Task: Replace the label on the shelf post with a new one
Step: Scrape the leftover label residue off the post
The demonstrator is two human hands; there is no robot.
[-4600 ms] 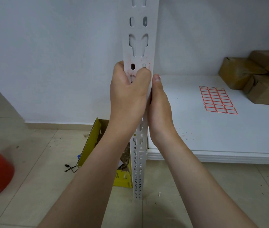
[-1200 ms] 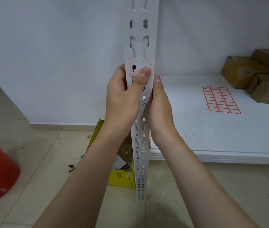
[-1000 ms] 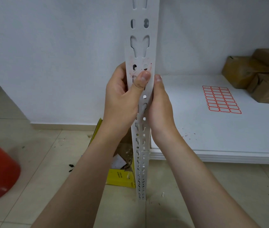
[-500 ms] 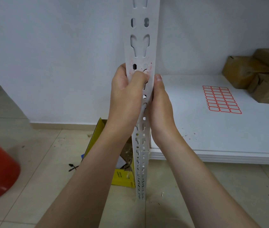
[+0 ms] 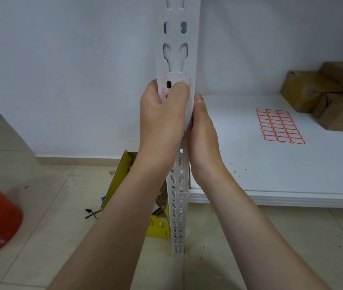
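Since half a second ago, left thumb has curled back down over the red residue on the shelf post (image 5: 177, 59). Left hand (image 5: 162, 122) fingers wrapped round post; right hand (image 5: 203, 139) braces its right edge. Label sheet (image 5: 279, 127) lies mid-shelf. Rub firmly, post steadied.

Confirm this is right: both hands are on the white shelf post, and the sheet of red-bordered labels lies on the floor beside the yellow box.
Not quite. The sheet of red-bordered labels lies on the white shelf board, not on the floor, as the head view shows. The rest holds: the left hand and right hand are on the shelf post.
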